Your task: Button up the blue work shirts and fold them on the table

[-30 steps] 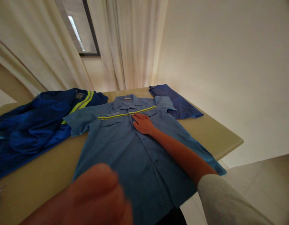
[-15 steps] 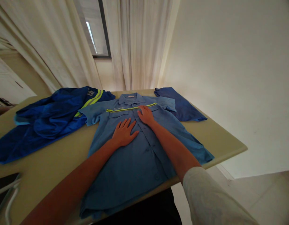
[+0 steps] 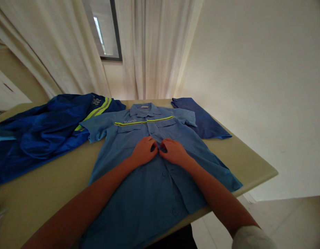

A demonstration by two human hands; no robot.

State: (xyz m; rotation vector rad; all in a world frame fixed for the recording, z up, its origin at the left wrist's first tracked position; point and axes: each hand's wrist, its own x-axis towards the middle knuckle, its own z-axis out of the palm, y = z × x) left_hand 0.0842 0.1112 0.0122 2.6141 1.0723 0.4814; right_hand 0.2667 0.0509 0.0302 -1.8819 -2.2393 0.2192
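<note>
A blue short-sleeved work shirt [image 3: 139, 197] lies spread face up, its collar at the far end and a yellow-green stripe across the chest. Both my hands meet at its front opening, just below the chest pockets. My left hand [image 3: 145, 150] is closed, thumb and fingers pinching the left side of the button edge. Opposite it, my right hand [image 3: 172, 150] is curled the same way on the other edge, the two almost touching. Any button between the fingertips is hidden. Lower down, the front edges gap apart and a couple of buttons show.
On the left of the table [image 3: 53, 193] a darker blue jacket [image 3: 51, 128] with a reflective band lies crumpled, partly under the shirt's sleeve. Folded dark blue cloth [image 3: 201, 117] rests at the right. Curtains [image 3: 160, 52] hang behind, and a white wall [image 3: 253, 86] stands on the right.
Both hands, flat and spread on the shirt before, have curled into pinches at the front opening. The right hand came down toward me; the left moved slightly right.
</note>
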